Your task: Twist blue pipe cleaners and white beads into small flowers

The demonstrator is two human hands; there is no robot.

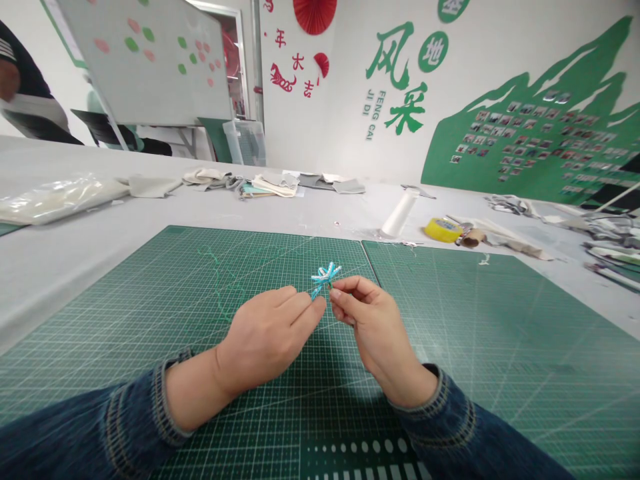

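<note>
Over the green cutting mat (pixel 280 427), my two hands meet at a small blue-and-white looped flower (pixel 327 273), which looks made of thin cord or beads. My right hand (pixel 375 327) is closed in a pinch at the flower's base, thumb against forefinger. My left hand (pixel 273 333) is closed as well, its fingertips at the lower left of the flower on a blue loop. What exactly lies between the left fingertips is partly hidden. Left of the hands, a tangled green thread (pixel 220 283) lies on the mat.
Behind the mats stand a white cone (pixel 400 212) and a yellow tape roll (pixel 443 230). Fabric pieces (pixel 270 185) lie along the table's far side, a plastic-wrapped bundle (pixel 65 197) at left. More scraps (pixel 520 237) lie at right. A person (pixel 30 87) is at the far left.
</note>
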